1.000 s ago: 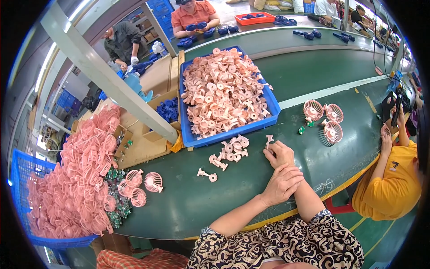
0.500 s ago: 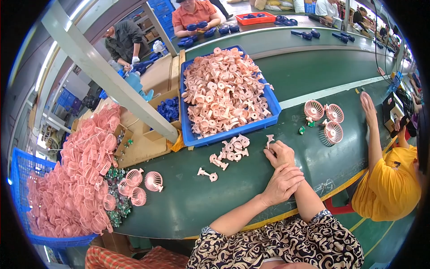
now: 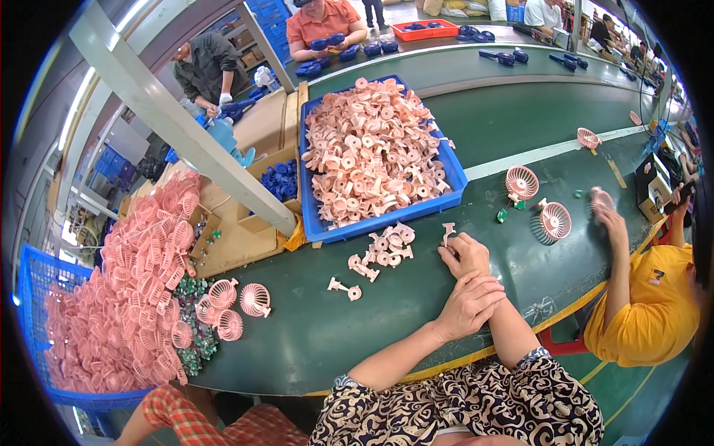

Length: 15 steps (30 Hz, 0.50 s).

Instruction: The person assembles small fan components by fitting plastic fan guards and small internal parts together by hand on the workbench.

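My right hand [image 3: 466,256] rests on the green work surface with its fingers curled. A pale pink T-ended plastic part [image 3: 448,232] sticks out from its thumb and fingertips, its lower end hidden by the hand. My left hand [image 3: 471,305] lies across my right wrist, fingers wrapped over it. Just left of my hands is a small loose pile of similar pink parts [image 3: 387,247]. Beyond that stands a blue tray [image 3: 394,227] heaped with more of them.
At the left, a blue basket [image 3: 33,327] overflows with pink round cages [image 3: 141,275], beside green circuit pieces [image 3: 195,346]. More cages [image 3: 555,221] lie right, near a co-worker's hand [image 3: 611,221]. A white post [image 3: 178,119] slants down at the left. Another person's checked clothing [image 3: 186,416] shows lower left.
My hands have not moved. The yellow-shirted co-worker's hand has drawn nearer, over a pink cage; another cage now lies farther back at the right. The checked-sleeved arm at lower left has shifted.
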Motion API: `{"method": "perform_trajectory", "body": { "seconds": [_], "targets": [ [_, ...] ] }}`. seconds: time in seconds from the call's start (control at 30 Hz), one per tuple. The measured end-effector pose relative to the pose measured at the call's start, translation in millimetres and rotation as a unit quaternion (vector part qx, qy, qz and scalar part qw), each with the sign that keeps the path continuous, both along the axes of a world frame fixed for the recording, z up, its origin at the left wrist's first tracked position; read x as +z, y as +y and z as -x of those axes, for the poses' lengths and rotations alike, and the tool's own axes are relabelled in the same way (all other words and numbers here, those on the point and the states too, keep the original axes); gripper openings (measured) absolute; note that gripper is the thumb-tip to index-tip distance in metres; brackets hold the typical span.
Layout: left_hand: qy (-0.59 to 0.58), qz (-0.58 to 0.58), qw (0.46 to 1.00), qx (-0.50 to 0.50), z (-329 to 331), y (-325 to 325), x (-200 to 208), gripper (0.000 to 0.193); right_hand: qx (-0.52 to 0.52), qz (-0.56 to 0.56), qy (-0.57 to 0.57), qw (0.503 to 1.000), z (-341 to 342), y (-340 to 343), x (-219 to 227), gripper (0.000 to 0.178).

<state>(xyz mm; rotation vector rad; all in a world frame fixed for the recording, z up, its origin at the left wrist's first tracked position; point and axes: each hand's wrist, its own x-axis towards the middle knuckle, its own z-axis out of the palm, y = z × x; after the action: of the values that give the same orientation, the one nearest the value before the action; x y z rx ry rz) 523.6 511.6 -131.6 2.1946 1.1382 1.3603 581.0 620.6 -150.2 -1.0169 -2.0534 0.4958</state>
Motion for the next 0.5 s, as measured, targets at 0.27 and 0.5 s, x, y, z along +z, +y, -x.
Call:
{"method": "perform_trajectory", "body": {
  "seconds": [0.27, 0.5],
  "targets": [
    [0.002, 0.001, 1.0, 0.003, 0.2, -0.5, -1.1, 0.025, 0.0, 0.005, -0.001, 1.0, 0.5, -0.3, -0.5, 0.016],
    [0.0, 0.003, 1.0, 0.002, 0.6, -0.9, 1.1, 0.024, -0.001, 0.004, -0.001, 1.0, 0.8, -0.7, 0.6, 0.016]
  ]
}}
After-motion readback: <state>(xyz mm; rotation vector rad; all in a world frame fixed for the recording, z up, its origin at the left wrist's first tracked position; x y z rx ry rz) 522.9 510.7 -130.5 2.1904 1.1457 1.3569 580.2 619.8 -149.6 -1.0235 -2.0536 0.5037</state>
